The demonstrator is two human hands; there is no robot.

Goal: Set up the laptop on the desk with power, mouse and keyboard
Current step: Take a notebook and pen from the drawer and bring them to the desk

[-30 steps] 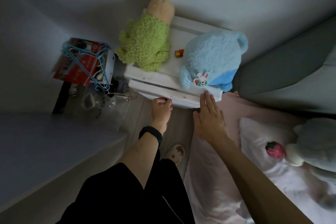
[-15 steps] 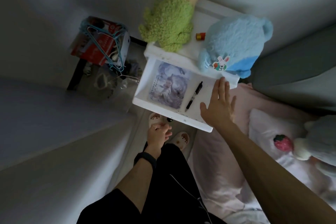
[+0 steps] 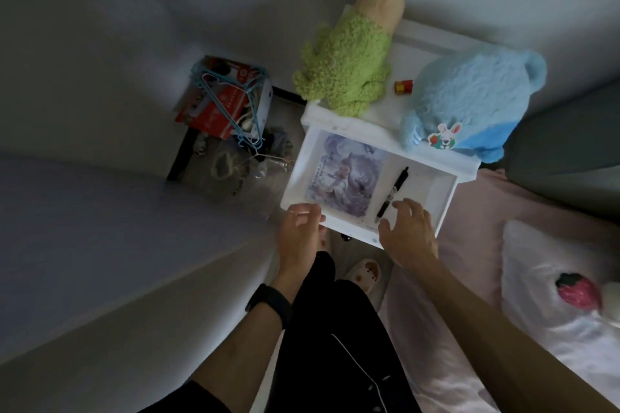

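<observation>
No laptop, mouse, keyboard or power lead is in view. A white bedside drawer (image 3: 446, 198) stands pulled out below me. Inside lie a pale purple printed picture (image 3: 345, 178) and a black pen (image 3: 394, 189). My left hand (image 3: 298, 238), with a black band on its wrist, rests at the left of the drawer's front rim, fingers bent loosely by the picture's corner. My right hand (image 3: 409, 231) hovers over the front rim beside the pen's tip, fingers spread and holding nothing. The drawer's dark knob (image 3: 346, 238) shows free between the hands.
On the white nightstand top (image 3: 399, 104) sit a green plush (image 3: 345, 70), a blue plush (image 3: 469, 100) and a small red object (image 3: 402, 86). A red box with blue hangers (image 3: 224, 100) stands left. A grey surface (image 3: 100, 228) runs along the left, a pink bed (image 3: 469, 245) on the right.
The drawer went from closed to pulled out. My left hand left the knob and rose to the front rim. My right hand slid from the drawer's right side to near the pen.
</observation>
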